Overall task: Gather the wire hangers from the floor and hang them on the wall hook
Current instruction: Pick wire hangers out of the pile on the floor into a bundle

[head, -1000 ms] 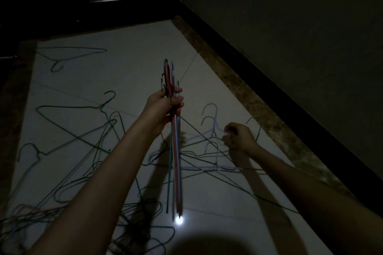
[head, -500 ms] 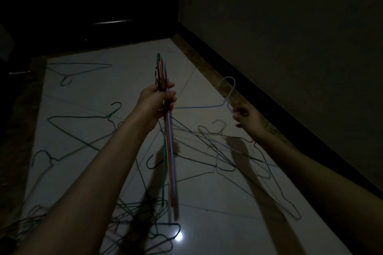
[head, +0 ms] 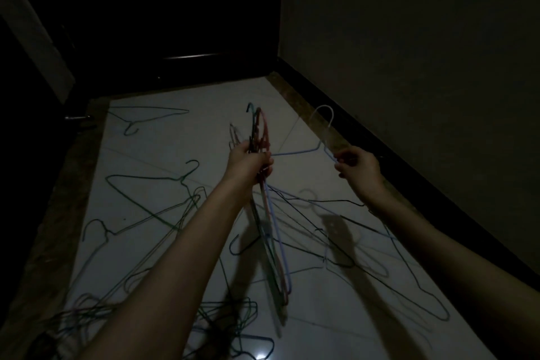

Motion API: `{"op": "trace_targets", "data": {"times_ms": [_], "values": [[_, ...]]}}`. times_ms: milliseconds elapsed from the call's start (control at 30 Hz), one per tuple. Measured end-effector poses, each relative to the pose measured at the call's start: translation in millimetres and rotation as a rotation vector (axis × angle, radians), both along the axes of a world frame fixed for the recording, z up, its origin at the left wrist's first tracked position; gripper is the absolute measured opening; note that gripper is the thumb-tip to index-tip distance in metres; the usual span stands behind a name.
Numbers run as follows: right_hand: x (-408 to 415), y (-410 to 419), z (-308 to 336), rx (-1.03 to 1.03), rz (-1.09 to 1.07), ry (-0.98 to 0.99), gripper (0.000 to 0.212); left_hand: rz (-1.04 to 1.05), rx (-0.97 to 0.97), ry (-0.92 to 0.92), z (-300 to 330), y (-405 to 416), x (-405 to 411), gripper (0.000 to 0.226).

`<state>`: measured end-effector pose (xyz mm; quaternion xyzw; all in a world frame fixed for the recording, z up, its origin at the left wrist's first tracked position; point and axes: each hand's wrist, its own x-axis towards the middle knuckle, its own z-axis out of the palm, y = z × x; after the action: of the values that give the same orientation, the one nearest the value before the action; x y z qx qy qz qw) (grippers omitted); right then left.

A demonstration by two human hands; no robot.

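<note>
My left hand [head: 250,161] grips a bundle of coloured wire hangers [head: 270,228] near their hooks, which point up while the bodies hang down toward the floor. My right hand [head: 358,165] pinches a pale blue-white hanger [head: 324,126] at its shoulder, hook up, and its wire reaches across to the bundle. Several more wire hangers [head: 152,199] lie scattered and tangled on the pale tiled floor [head: 163,143]. No wall hook is visible.
The room is dim. A wall [head: 409,52] with a dark skirting runs along the right. A dark door area [head: 175,38] closes the far end. A tangled pile of hangers [head: 228,327] lies near my feet.
My right hand lifted the pale hanger off the floor and brought it up toward the bundle. The left hand with the bundle rose slightly, and the view tilted up.
</note>
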<state>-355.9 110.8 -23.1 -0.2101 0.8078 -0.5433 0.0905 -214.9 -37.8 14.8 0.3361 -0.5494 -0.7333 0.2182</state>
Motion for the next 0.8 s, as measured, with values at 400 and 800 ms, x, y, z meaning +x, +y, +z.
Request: {"op": "trace_targets", "data": {"times_ms": [400, 800], "values": [[44.0, -35.5, 15.1, -0.044, 0.226, 0.131, 0.026, 0.047, 0.126, 0.106, -18.2, 11.4, -16.6, 0.038], [52.8, -25.2, 13.1, 0.016, 0.486, 0.049, 0.034, 0.154, 0.138, 0.179, -33.3, 11.0, -17.4, 0.037]]}}
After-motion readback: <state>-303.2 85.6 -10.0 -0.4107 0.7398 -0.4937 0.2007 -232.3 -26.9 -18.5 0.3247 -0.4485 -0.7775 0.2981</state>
